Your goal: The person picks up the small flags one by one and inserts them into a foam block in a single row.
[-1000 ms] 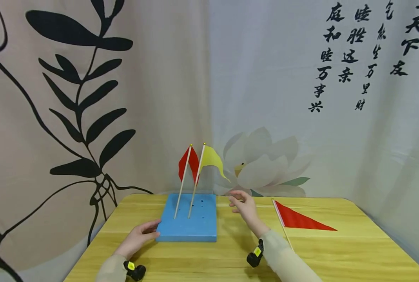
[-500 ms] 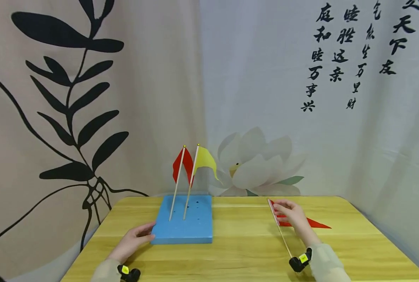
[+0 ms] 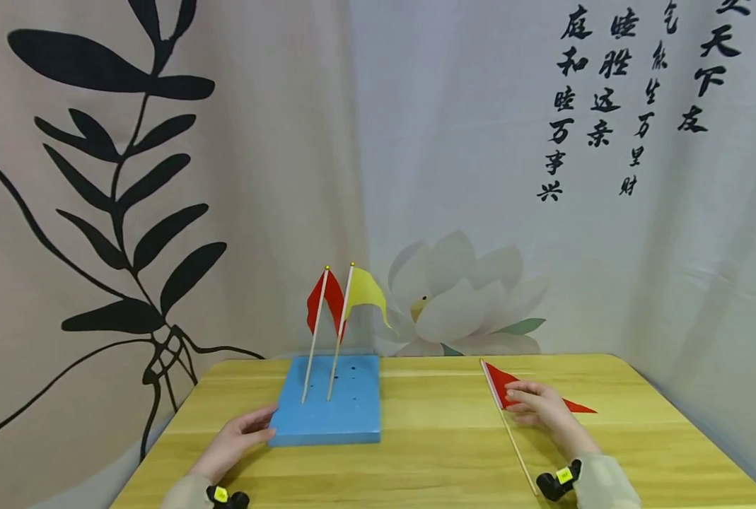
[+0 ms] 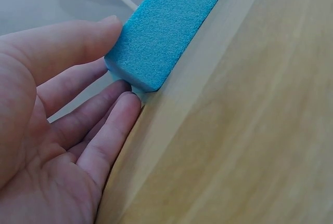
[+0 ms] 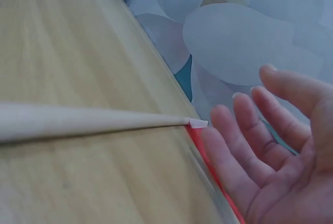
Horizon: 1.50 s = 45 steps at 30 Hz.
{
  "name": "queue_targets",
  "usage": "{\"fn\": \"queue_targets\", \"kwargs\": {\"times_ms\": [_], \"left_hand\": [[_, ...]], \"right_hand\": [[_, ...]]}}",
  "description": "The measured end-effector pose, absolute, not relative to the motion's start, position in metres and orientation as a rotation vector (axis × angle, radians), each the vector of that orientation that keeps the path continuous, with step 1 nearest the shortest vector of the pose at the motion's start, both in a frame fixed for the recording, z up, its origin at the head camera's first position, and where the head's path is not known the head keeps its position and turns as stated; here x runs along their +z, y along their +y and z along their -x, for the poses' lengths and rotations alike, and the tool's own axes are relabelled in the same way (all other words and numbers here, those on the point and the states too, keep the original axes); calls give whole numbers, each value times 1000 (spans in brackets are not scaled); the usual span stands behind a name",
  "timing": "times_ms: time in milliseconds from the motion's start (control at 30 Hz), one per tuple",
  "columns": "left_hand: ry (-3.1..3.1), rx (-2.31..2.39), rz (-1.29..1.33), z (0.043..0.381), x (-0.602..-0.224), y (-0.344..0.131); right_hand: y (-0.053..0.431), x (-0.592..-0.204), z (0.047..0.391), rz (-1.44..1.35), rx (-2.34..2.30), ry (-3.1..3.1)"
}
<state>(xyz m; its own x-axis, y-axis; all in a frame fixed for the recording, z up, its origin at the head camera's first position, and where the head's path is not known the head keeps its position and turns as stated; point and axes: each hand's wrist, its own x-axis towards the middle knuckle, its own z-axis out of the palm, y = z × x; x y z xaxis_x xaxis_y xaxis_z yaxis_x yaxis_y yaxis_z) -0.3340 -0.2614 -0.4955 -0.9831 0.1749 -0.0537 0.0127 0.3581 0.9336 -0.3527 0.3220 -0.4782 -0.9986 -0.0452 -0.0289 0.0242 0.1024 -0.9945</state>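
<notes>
My left hand (image 3: 234, 440) rests at the near left corner of a blue foam board (image 3: 346, 424), its thumb and fingertips at the board's side (image 4: 151, 42). Two small flags on wooden sticks, one red (image 3: 316, 302) and one yellow (image 3: 364, 290), stand in the board, tilted slightly right. On the right, a red triangular flag (image 3: 495, 382) lies flat on the table. My right hand (image 3: 546, 410) hovers over its cloth with relaxed fingers, covering the middle of it. From the right wrist, the stick (image 5: 93, 120) runs toward my fingertips and nothing is between thumb and fingers.
The wooden table (image 3: 428, 438) carries all of this. Several small holes show in the board's top, right of the standing sticks. Behind the table's far edge hangs a curtain (image 3: 288, 177) printed with leaves, a lotus and writing.
My right hand has moved from beside the board rightward to the lying red flag, then slightly right and nearer over its cloth. The left hand has stayed at the board. The head view has shifted.
</notes>
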Motion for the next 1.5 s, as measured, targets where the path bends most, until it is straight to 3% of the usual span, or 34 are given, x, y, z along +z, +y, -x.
{"fn": "queue_targets", "kwargs": {"times_ms": [1267,1500], "left_hand": [[2462,1673,-130,336,-493,-261],[2478,1672,-126,335,-495,-260]], "right_hand": [[304,-477,340,-253,-1472,2695],[296,-474,338,-177,-1399,2739]]}}
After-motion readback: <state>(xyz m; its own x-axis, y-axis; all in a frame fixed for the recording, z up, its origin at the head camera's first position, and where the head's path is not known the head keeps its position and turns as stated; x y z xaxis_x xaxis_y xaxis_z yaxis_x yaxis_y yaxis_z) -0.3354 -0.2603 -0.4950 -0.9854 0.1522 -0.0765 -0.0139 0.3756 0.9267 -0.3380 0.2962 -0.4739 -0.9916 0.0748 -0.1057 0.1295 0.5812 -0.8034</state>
